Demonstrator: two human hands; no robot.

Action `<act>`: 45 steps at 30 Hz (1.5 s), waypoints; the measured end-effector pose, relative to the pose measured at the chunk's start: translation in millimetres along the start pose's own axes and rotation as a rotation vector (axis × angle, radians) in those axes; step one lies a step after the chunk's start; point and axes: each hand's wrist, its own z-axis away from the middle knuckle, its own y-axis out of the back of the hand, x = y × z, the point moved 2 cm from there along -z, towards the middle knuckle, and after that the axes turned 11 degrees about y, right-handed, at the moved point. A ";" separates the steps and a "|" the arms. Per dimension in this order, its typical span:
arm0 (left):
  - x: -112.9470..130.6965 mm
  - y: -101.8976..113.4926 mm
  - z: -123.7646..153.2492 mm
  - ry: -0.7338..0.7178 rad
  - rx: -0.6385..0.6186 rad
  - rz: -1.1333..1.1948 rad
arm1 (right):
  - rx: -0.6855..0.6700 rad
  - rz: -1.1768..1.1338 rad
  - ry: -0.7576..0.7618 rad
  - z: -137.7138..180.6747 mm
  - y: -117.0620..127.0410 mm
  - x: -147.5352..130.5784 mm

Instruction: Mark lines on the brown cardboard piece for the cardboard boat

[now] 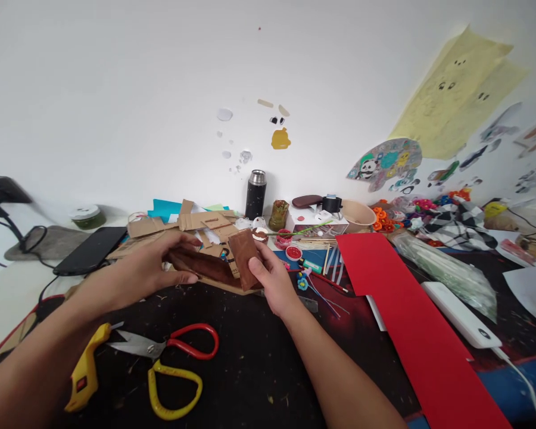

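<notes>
Nearest us: scissors (152,350) lie splayed on the dark table (250,381), a yellow cutter (86,376) just left. Beyond, our right hand (272,279), reaching in from lower right, pinches a brown card (242,257), thumb flat on its tilted face. Our left hand (154,265) curves, thumb and fingers apart, around a brown strip's (212,267) left end; grip firmness we cannot tell. Farther: cardboard scraps (205,220), then a black flask (255,199).

I can read no words, brands or numbers for certain. Black print on the cardboard (233,267) behind the brown piece (243,255) I hold is partly hidden and too small; the white power bank (455,313) bears a dark, unreadable mark.
</notes>
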 end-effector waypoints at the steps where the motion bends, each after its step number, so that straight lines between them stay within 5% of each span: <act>1: 1.6 2.1 0.9 0.003 0.003 0.025 | -0.005 0.011 0.009 0.2 -0.3 -2.0; 10: 23.7 1.4 8.6 0.104 -0.087 0.534 | -0.075 0.003 -0.031 3.7 -3.6 -3.5; 45: 30.4 -8.6 7.4 0.135 -0.040 0.518 | -0.123 -0.071 -0.114 7.5 -14.2 8.2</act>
